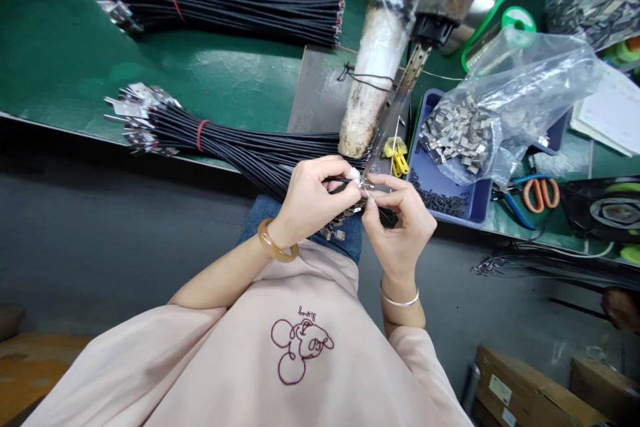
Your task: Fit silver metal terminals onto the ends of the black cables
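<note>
My left hand (320, 192) is closed, pinching a black cable whose tip lies by small silvery metal pieces; a white cover wraps one fingertip. Close beside it, my right hand (400, 217) pinches something thin and pale that looks like a wire end. Both sets of fingertips meet just under the metal tip of a fixed soldering iron (407, 80). A bundle of black cables (240, 147) with metal terminals, tied by a red band, lies left of my hands. Some metal terminals (333, 233) show over my lap below the fingers.
A blue tray (483, 207) holds black bits and a plastic bag of metal terminals (463, 130). Pliers (540, 193) lie right of it, a yellow piece (397, 157) left. A wrapped tube (373, 60) slants above my hands. More banded cables (225, 3) lie behind on the green table (65, 60).
</note>
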Tool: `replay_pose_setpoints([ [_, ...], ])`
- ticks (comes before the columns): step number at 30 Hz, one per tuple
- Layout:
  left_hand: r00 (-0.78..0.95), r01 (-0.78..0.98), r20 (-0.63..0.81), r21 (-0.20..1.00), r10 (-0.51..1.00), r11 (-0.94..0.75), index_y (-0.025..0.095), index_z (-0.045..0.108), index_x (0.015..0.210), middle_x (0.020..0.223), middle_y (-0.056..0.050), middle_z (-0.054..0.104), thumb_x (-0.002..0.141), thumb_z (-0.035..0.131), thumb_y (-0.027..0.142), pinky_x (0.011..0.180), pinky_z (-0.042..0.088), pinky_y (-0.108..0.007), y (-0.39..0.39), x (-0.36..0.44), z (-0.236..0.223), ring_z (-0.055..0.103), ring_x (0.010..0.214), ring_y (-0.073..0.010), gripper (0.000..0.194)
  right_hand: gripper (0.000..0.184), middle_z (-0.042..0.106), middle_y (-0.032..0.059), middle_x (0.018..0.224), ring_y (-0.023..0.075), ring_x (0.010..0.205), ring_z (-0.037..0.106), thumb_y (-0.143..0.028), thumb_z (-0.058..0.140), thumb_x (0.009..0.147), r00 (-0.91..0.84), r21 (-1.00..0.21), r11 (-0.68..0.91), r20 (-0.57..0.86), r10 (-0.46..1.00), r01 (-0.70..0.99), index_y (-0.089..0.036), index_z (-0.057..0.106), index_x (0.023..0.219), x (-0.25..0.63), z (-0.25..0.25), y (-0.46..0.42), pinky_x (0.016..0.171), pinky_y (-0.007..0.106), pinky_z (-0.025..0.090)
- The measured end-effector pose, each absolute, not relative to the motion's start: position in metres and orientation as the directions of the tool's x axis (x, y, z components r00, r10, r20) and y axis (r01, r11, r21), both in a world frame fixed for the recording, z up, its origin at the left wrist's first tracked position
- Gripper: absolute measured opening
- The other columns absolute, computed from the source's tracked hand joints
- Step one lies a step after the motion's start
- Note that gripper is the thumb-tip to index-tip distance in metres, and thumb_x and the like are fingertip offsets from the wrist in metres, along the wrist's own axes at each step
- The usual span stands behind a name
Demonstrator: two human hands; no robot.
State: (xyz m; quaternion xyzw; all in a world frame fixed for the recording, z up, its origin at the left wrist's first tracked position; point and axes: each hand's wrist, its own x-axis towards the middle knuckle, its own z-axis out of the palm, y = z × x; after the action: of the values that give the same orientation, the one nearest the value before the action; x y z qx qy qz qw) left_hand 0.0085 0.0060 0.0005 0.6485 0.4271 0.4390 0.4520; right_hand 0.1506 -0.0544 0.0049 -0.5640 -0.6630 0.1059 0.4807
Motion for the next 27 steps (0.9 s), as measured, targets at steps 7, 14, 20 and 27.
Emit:
replay_pose_setpoints([
  [7,0.304,0.158,0.168,0.962,0.938,-0.224,0.013,0.066,0.069,0.06,0.005,0.047,0.074,0.061,0.012,0.052,0.03,-0.021,0.006,0.003,0.0,0.037,0.055,-0.0062,0.007,0.011,0.077,0.0025,0.103,0.0169,0.095,0.075,-0.012,0.065,0.088,0.099,-0.65,0.344,0.544,0.833,0.678,-0.023,0.063,0.09,0.151,0.003,-0.057,0.078,0.031,0.062],
  [14,0.385,0.177,0.218,0.936,0.897,-0.303,0.012,0.068,0.074,0.064,0.002,0.057,0.083,0.063,0.014,0.055,0.036,-0.022,0.005,-0.01,-0.002,0.044,0.056,-0.0073,0.011,0.017,0.077,0.0025,0.098,0.0148,0.091,0.074,-0.007,0.067,0.086,0.081,-0.477,0.345,0.67,0.738,0.809,-0.023,0.063,0.09,0.142,-0.005,-0.061,0.078,0.028,0.061],
  [20,0.347,0.079,0.24,0.956,0.907,-0.283,0.012,0.068,0.082,0.073,0.0,0.06,0.084,0.064,0.011,0.053,0.036,-0.02,0.0,-0.012,-0.003,0.049,0.06,-0.0078,0.005,0.011,0.07,0.0022,0.099,0.0123,0.077,0.076,-0.021,0.064,0.092,0.261,-0.893,0.166,0.294,0.92,0.419,-0.02,0.059,0.083,0.142,-0.004,-0.062,0.068,0.026,0.064],
  [27,0.384,0.213,0.316,0.884,0.868,-0.416,0.013,0.066,0.081,0.069,0.004,0.054,0.085,0.064,0.008,0.055,0.035,-0.022,-0.001,-0.011,-0.004,0.042,0.056,-0.0069,0.007,0.01,0.075,0.0021,0.101,0.0162,0.09,0.076,-0.014,0.067,0.089,0.201,-0.679,0.258,0.519,0.831,0.687,-0.023,0.063,0.087,0.143,-0.002,-0.065,0.074,0.03,0.064],
])
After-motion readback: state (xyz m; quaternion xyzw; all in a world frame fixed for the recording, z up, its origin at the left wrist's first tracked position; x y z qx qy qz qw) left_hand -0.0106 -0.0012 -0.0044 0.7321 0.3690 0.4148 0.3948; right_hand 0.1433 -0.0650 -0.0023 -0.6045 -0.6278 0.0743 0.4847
